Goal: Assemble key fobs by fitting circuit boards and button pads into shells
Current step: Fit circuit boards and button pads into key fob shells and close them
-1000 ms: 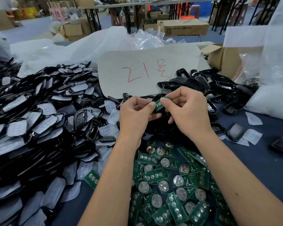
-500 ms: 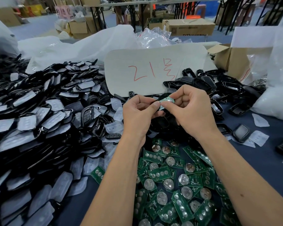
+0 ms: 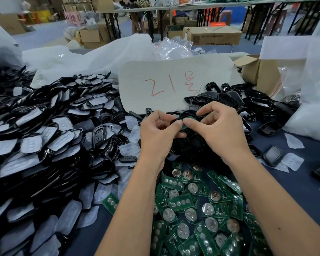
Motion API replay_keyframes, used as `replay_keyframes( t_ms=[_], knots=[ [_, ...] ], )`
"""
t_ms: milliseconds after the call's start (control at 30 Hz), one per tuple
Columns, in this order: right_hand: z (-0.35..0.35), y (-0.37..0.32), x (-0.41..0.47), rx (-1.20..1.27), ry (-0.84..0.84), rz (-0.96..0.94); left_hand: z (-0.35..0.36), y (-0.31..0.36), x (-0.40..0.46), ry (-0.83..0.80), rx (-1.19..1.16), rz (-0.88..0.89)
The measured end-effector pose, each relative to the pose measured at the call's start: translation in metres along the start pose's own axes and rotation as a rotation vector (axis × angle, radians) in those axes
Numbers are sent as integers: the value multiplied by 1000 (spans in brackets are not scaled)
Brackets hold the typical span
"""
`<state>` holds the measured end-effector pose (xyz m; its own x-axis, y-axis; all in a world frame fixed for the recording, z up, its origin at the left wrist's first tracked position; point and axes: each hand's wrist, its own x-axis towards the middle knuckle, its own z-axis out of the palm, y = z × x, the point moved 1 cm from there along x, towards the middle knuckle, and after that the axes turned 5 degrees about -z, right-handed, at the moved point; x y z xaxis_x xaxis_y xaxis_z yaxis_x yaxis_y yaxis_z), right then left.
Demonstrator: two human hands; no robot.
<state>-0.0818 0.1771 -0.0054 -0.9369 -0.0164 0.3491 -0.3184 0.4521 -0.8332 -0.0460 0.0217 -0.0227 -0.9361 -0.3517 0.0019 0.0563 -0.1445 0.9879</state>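
- Warehouse floor with cardboard boxes (image 3: 213,35) and folding tables fills the background; the dark blue tabletop (image 3: 303,182) carries the parts.
- White card (image 3: 174,84) with red marks lies beyond the hands, clear plastic bags behind it.
- Left hand (image 3: 159,137) and right hand (image 3: 222,130) meet above the tabletop, each grip pinched on a black shell (image 3: 178,120) with a green circuit board (image 3: 187,119) at its top; thumbs press side by side on the board's near edge.
- Pile of green circuit boards (image 3: 201,209) with round silver cells lies just below the wrists.
- Black shells with translucent button pads (image 3: 44,145) are heaped at left; empty shells (image 3: 238,100) lie at right.
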Motion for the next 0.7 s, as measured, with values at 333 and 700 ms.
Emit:
replay_keyframes(
  t_ms=[333, 700],
  knots=[
    [9, -15, -1, 571, -112, 88, -2, 9, 0, 3, -122, 17],
    [88, -69, -34, 56, -228, -315, -76, 71, 9, 390, -168, 413]
  ],
)
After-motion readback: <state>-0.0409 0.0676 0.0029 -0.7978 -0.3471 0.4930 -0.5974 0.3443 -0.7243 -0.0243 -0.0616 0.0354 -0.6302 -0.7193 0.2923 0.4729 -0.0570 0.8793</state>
